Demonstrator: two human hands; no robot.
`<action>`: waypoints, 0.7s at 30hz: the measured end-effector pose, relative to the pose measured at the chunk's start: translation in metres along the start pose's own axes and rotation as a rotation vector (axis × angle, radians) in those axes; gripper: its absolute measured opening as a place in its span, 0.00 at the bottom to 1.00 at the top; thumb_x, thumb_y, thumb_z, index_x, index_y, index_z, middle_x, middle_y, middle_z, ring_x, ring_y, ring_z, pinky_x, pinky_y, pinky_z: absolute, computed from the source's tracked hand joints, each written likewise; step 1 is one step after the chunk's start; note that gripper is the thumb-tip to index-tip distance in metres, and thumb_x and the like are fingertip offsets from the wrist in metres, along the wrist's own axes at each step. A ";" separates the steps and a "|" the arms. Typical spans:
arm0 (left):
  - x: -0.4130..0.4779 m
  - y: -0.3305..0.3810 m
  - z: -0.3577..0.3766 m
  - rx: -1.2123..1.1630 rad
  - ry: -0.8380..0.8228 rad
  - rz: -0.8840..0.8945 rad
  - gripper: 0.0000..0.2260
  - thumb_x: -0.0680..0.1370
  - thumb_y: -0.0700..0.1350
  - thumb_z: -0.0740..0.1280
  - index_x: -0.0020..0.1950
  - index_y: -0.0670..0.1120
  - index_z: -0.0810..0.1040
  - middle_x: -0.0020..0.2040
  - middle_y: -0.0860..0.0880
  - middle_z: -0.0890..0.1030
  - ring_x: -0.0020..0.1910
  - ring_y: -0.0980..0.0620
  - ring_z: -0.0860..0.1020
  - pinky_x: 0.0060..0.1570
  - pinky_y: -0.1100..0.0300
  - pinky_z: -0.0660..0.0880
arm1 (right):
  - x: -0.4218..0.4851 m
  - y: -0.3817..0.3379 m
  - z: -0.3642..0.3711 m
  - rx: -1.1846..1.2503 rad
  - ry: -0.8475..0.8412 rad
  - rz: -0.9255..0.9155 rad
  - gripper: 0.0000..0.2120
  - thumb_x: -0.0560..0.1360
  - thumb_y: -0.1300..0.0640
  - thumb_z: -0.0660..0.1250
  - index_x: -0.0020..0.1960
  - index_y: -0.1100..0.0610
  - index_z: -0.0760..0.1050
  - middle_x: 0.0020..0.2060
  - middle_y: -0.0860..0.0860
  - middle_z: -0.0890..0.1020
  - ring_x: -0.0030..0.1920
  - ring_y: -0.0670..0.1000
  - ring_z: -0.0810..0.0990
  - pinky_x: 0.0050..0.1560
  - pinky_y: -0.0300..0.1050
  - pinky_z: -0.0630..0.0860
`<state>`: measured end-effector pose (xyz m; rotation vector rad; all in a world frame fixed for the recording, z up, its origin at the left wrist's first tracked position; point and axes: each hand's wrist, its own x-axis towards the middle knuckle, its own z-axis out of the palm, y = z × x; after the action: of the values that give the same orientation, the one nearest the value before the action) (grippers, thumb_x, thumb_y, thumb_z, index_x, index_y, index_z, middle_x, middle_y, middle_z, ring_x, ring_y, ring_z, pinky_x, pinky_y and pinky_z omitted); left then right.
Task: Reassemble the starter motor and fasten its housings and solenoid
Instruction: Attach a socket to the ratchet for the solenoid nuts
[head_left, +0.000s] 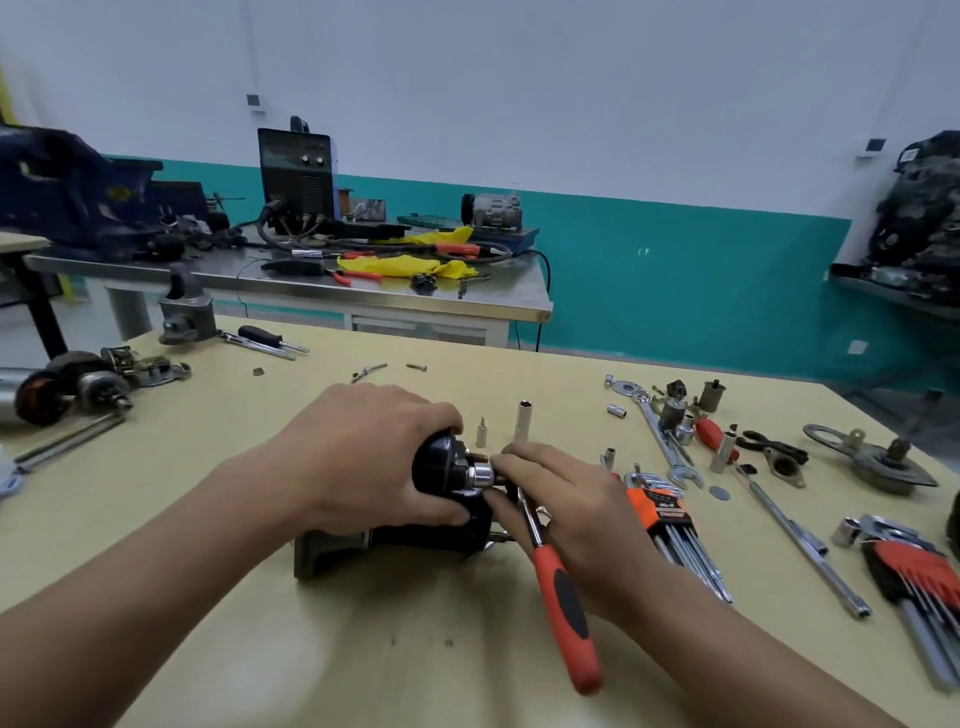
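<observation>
Black starter motor, long axis left-right, terminals rightward; left grip wraps solenoid; right grip seemingly pinches ratchet head.

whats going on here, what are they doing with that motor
A person is working on a black starter motor lying on the pale wooden table. The left hand grips its round black solenoid cap, and the right hand pinches the head of an orange-handled ratchet whose chrome socket sits on a fitting at that cap. Hex key sets lie to the right.
</observation>
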<state>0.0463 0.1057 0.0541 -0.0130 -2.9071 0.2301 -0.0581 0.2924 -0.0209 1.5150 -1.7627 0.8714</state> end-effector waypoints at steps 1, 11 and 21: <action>0.001 0.001 0.003 0.018 0.035 -0.012 0.35 0.62 0.78 0.51 0.62 0.61 0.70 0.53 0.60 0.80 0.51 0.55 0.78 0.48 0.56 0.76 | 0.001 -0.001 0.000 -0.009 0.003 0.001 0.10 0.75 0.62 0.73 0.54 0.66 0.82 0.47 0.58 0.84 0.44 0.57 0.83 0.43 0.52 0.80; -0.001 0.004 0.020 0.046 0.282 -0.006 0.28 0.68 0.75 0.47 0.49 0.57 0.73 0.40 0.57 0.79 0.39 0.53 0.78 0.33 0.56 0.66 | 0.028 -0.015 -0.005 0.224 -0.181 0.386 0.20 0.81 0.45 0.64 0.32 0.50 0.76 0.25 0.46 0.75 0.28 0.45 0.71 0.29 0.37 0.67; -0.001 0.003 0.019 0.088 0.341 0.025 0.27 0.70 0.76 0.49 0.44 0.56 0.74 0.34 0.56 0.77 0.30 0.52 0.71 0.27 0.58 0.55 | 0.061 -0.018 0.002 0.395 -0.313 1.075 0.26 0.82 0.38 0.52 0.39 0.57 0.72 0.23 0.49 0.74 0.16 0.42 0.71 0.17 0.31 0.62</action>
<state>0.0427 0.1053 0.0356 -0.0669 -2.5567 0.3256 -0.0481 0.2541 0.0295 0.8353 -2.8188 1.6167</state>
